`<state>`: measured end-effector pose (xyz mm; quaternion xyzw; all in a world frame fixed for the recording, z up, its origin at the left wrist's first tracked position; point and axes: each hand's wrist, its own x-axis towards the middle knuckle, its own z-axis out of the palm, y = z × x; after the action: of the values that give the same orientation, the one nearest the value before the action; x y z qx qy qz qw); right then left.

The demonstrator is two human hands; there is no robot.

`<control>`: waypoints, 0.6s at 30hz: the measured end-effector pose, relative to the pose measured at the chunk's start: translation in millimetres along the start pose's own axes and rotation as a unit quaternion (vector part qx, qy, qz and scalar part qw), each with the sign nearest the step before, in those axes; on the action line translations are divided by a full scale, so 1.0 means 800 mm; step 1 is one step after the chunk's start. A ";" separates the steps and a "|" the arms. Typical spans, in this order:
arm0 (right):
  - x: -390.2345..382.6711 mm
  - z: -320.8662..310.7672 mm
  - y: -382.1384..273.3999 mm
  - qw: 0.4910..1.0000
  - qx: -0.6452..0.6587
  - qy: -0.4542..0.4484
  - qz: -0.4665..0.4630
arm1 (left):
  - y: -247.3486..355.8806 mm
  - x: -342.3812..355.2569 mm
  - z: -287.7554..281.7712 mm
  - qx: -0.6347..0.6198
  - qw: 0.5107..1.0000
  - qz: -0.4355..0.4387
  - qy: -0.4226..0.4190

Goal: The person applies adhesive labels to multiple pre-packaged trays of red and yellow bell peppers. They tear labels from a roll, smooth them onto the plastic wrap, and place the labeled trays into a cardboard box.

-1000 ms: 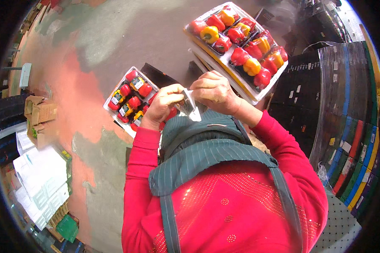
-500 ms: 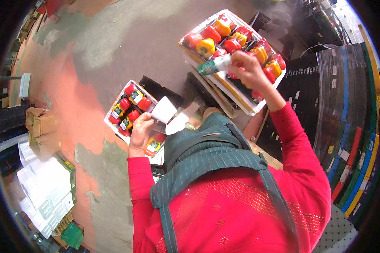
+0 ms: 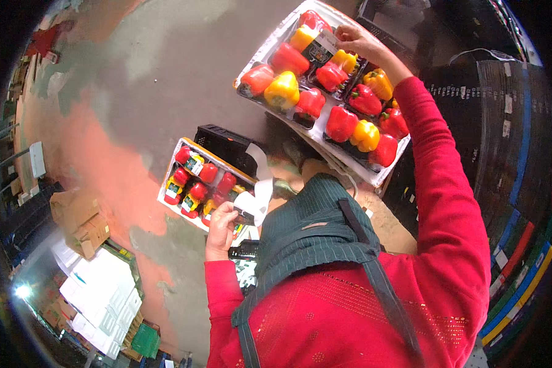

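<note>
While our left hand point(image 3: 221, 228) pinches the paper strip point(image 3: 264, 192), our right hand point(image 3: 353, 40) touches a label point(image 3: 320, 49) on the far pepper pack point(image 3: 302, 38) in the big tray point(image 3: 318, 130); pinching or pressing, we cannot tell. Small tray point(image 3: 168, 175): several packs point(image 3: 194, 164) labelled. Big tray: other packs point(image 3: 365, 135) look unlabelled.

One fisheye camera, the left of a pair on the person's head, looked steeply down. The red top point(image 3: 362, 306) was nearest, filling the lower middle; the left hand point(image 3: 221, 230) and right hand point(image 3: 359, 43) were farther off, the floor point(image 3: 165, 92) beyond, and straight edges bowed toward the dark round rim.
</note>
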<state>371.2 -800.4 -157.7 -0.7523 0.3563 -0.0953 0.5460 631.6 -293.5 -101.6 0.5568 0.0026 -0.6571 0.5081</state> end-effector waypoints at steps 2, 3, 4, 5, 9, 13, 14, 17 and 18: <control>0.030 -0.004 0.028 1.000 0.000 -0.024 0.014 | 0.001 0.015 0.006 -0.010 1.000 -0.015 0.007; 0.042 -0.007 0.041 0.999 -0.010 -0.048 -0.011 | 0.002 0.020 0.008 -0.011 1.000 -0.026 0.011; 0.054 -0.006 0.052 0.998 -0.002 -0.056 0.010 | 0.003 0.025 0.011 -0.013 0.999 -0.036 0.014; 0.066 -0.007 0.062 0.998 0.010 -0.066 0.008 | 0.004 0.030 0.013 -0.014 0.999 -0.045 0.018; 0.094 -0.007 0.090 0.987 0.112 -0.113 -0.031 | 0.009 0.045 0.020 -0.020 0.997 -0.067 0.039; 0.110 -0.012 0.106 0.993 0.072 -0.087 -0.026 | 0.014 0.059 0.025 -0.016 0.996 -0.084 0.036; 0.114 -0.011 0.109 0.994 0.085 -0.065 0.000 | 0.015 0.062 0.027 -0.018 0.995 -0.091 0.034; 0.119 -0.005 0.116 0.997 0.039 -0.070 -0.012 | 0.017 0.066 0.031 -0.017 0.995 -0.092 0.036; 0.122 -0.002 0.117 0.998 0.012 -0.055 -0.010 | 0.018 0.067 0.033 -0.018 0.996 -0.085 0.034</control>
<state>400.8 -877.9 -264.2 -0.7534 0.3167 -0.0634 0.5728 629.1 -350.8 -122.8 0.5669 0.0794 -0.6787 0.4600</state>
